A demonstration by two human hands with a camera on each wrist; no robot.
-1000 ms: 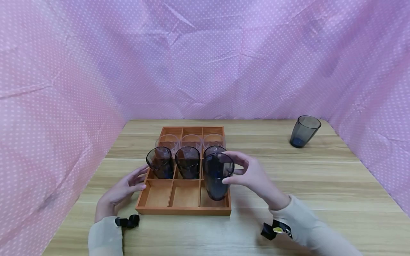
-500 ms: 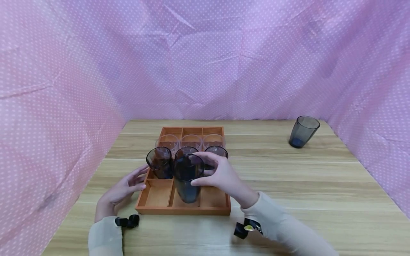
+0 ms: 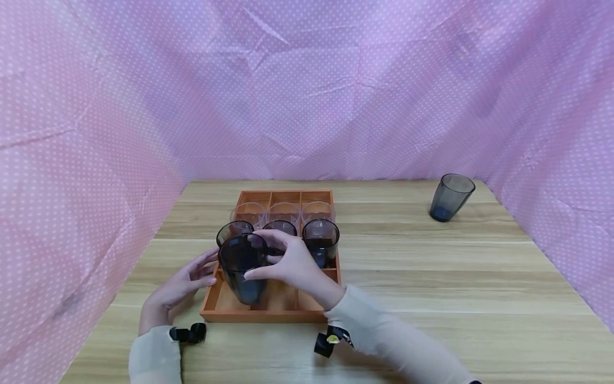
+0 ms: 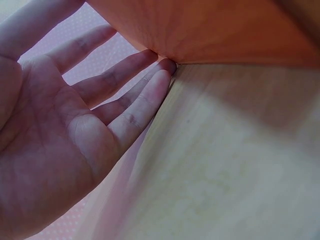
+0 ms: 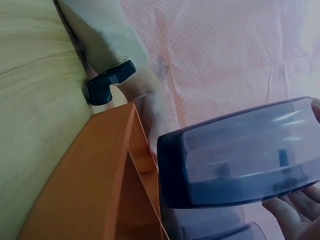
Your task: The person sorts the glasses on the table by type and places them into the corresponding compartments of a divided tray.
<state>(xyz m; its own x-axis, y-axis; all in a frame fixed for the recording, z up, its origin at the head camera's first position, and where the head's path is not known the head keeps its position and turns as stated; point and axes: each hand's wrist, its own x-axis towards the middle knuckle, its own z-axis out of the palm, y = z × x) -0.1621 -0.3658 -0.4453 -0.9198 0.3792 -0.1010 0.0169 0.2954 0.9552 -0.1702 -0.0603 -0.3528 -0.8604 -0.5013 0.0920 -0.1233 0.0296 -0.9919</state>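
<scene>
My right hand (image 3: pixel 295 266) grips a dark smoked drinking glass (image 3: pixel 242 280) near its rim. This glass hangs over the front-left compartment of the wooden divided tray (image 3: pixel 266 317), and in the right wrist view its base is close to the tray wall. My left hand (image 3: pixel 177 290) has loosely extended fingers (image 4: pixel 142 100), their tips right at the tray's left side. Across the tray's middle row stand three more smoked glasses, on the left (image 3: pixel 230 230), in the middle (image 3: pixel 284 226) and on the right (image 3: pixel 321 242). The left one is largely hidden behind the held glass.
Three clear glasses (image 3: pixel 249 211) stand behind the smoked ones in the tray. A lone smoked glass (image 3: pixel 451 197) is at the far right of the wooden table (image 3: pixel 431 288). A pink dotted cloth (image 3: pixel 307 106) encloses the back and sides.
My right hand has carried the smoked glass leftward along the tray's front row, from the right compartment past the middle to the left. My left hand has stayed at the tray's side.
</scene>
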